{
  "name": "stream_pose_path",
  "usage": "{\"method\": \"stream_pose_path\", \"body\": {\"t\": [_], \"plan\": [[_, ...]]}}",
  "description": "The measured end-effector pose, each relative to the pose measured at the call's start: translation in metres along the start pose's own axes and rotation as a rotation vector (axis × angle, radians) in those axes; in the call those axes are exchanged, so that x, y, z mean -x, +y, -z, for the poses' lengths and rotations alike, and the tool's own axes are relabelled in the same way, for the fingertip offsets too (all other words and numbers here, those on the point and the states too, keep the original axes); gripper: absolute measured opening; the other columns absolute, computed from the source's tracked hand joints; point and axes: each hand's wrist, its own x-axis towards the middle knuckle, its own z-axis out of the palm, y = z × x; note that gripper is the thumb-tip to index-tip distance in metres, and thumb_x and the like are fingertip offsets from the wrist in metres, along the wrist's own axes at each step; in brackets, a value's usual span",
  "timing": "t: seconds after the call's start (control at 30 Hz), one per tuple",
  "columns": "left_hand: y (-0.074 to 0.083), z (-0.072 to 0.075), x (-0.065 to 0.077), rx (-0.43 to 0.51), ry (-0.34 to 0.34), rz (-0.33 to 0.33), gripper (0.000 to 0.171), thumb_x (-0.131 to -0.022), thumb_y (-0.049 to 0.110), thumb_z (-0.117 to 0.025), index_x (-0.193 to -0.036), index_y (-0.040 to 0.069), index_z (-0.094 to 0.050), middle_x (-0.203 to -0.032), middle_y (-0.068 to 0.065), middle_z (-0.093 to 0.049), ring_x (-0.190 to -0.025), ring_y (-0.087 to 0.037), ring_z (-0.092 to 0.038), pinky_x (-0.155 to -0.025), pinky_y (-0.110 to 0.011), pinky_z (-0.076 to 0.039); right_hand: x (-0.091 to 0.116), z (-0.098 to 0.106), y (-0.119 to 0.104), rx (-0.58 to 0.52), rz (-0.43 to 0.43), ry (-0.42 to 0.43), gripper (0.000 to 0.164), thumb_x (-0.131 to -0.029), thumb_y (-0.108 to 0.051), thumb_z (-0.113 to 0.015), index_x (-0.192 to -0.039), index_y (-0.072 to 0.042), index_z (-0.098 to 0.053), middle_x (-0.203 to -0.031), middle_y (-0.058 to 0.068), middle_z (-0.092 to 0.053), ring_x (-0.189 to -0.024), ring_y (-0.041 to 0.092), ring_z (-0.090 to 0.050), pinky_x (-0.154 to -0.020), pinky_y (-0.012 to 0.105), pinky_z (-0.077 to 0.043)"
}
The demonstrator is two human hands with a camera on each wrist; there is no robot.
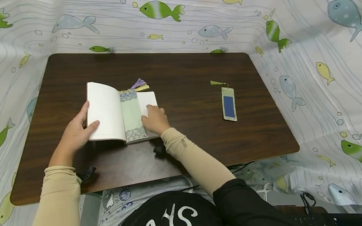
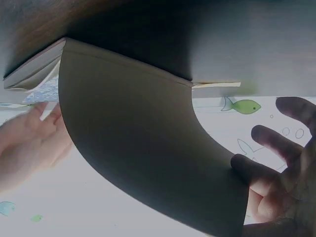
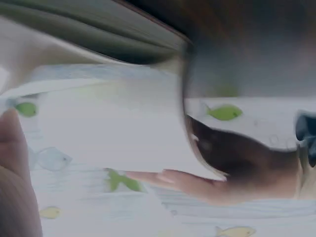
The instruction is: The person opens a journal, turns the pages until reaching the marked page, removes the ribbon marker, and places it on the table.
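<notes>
Open notebook on wooden table | pale-green bookmark along gutter: likely light, bendable; best held by edges | left hand pinches left pages | right hand at bookmark, grip unclear

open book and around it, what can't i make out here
- Head: part of the right page, hidden by the right hand and green bookmark.
- Head: any print on the blue-panelled bookmark, too small.
- Left wrist: rest of the left hand, cut off by the right edge.
- Right wrist: rest of the right hand, cut off by the left edge.
</notes>
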Motion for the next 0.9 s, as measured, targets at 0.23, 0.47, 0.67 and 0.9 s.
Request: {"method": "stream_pose_path", "body": {"t": [0.23,0.47,0.67,0.9], "plan": [[0.002,-0.002,-0.001,0.004,-0.003,0.008,0.078,-0.098,0.036,-0.050,-0.156,0.025,0.000,-0.161,-0.014,-0.009,-0.142,-0.045,-0.021,-0.108,-0.064,-0.022,-0.003,-0.011,-0.008,-0.222,0.013,-0.101,0.053,-0.097,-0.020,-0.056,-0.147,-0.012,-0.039,-0.125,0.009,-0.053,-0.108,0.021,-0.053,-0.089,0.031,-0.047],[-0.001,-0.004,-0.002,0.014,-0.002,0.010,0.078,-0.098,0.035,-0.050,-0.156,0.025,0.001,-0.160,-0.015,-0.010,-0.141,-0.046,-0.023,-0.107,-0.064,-0.024,-0.005,-0.010,0.015,-0.303,0.032,-0.094,0.048,-0.094,-0.012,-0.062,-0.140,-0.020,-0.051,-0.101,0.003,-0.053,-0.083,0.013,-0.047,-0.067,0.025,-0.042],[-0.004,-0.002,-0.002,0.012,0.008,0.009,0.076,-0.099,0.037,-0.049,-0.156,0.029,0.001,-0.160,-0.016,-0.010,-0.141,-0.048,-0.022,-0.105,-0.066,-0.024,-0.012,0.030,0.079,-0.289,-0.023,-0.029,0.045,-0.095,-0.010,-0.061,-0.139,-0.018,-0.054,-0.112,0.011,-0.058,-0.088,0.022,-0.050,-0.071,0.031,-0.042],[-0.007,-0.002,-0.005,0.038,0.004,-0.003,0.077,-0.098,0.036,-0.050,-0.156,0.028,0.000,-0.160,-0.016,-0.011,-0.140,-0.046,-0.024,-0.105,-0.064,-0.026,-0.005,0.084,0.167,-0.087,-0.161,0.040,0.049,-0.093,-0.007,-0.062,-0.141,-0.014,-0.051,-0.138,0.015,-0.053,-0.122,0.032,-0.052,-0.091,0.045,-0.047]]}}
